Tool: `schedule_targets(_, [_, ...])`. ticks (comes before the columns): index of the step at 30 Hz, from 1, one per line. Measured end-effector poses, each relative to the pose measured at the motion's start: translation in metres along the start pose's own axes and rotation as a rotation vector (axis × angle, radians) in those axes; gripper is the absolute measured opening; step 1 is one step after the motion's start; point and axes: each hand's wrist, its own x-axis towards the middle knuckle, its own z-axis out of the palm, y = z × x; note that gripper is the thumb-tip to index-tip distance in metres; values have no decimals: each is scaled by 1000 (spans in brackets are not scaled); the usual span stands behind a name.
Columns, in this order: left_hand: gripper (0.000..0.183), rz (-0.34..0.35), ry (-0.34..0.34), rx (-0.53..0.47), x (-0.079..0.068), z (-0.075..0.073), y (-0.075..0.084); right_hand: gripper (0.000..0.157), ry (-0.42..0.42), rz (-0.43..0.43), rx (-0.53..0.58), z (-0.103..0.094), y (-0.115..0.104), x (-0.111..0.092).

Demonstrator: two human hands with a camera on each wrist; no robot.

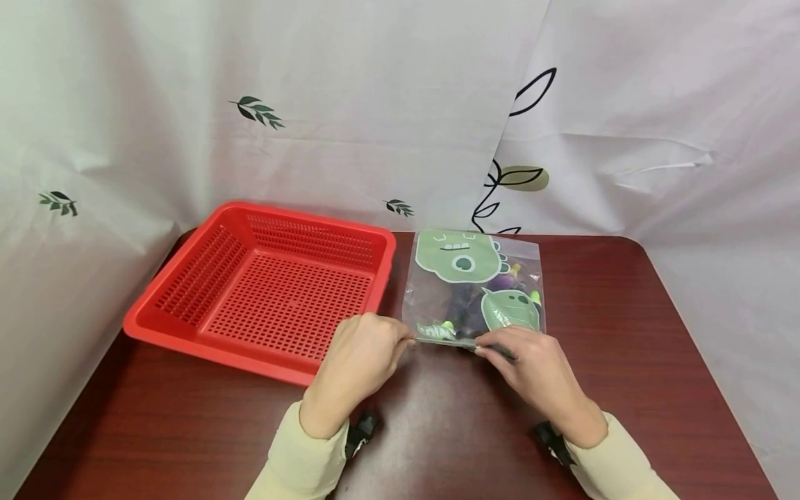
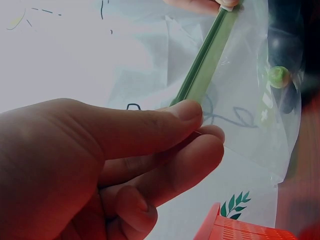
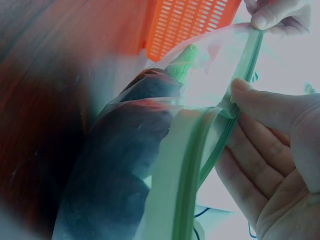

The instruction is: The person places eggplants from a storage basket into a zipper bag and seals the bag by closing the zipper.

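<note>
A clear zip bag (image 1: 459, 260) with green cartoon prints lies on the table in front of the hands. Inside are several dark purple things with green tips, one tip (image 2: 278, 77) plain in the left wrist view. My left hand (image 1: 362, 354) pinches the left end of the green zip strip (image 2: 202, 65) between thumb and fingertips. Farther along the strip, my right hand (image 1: 540, 368) pinches it between thumb and fingers, at a small white slider (image 2: 227, 7). In the right wrist view, the two edges of the bag's mouth stand apart to one side of the right thumb (image 3: 242, 90).
A red perforated plastic basket (image 1: 287, 302) stands left of the bag, close beside the left hand. The dark red-brown table (image 1: 612, 333) ends at a white curtain (image 1: 325, 160) with leaf prints. Dark straps (image 1: 362, 432) circle both wrists over pale sleeves.
</note>
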Motion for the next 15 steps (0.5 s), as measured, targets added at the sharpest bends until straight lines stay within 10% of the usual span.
schedule_targets(15, [12, 4, -7, -7, 0, -1, 0, 15, 4, 0, -19, -2, 3, -2])
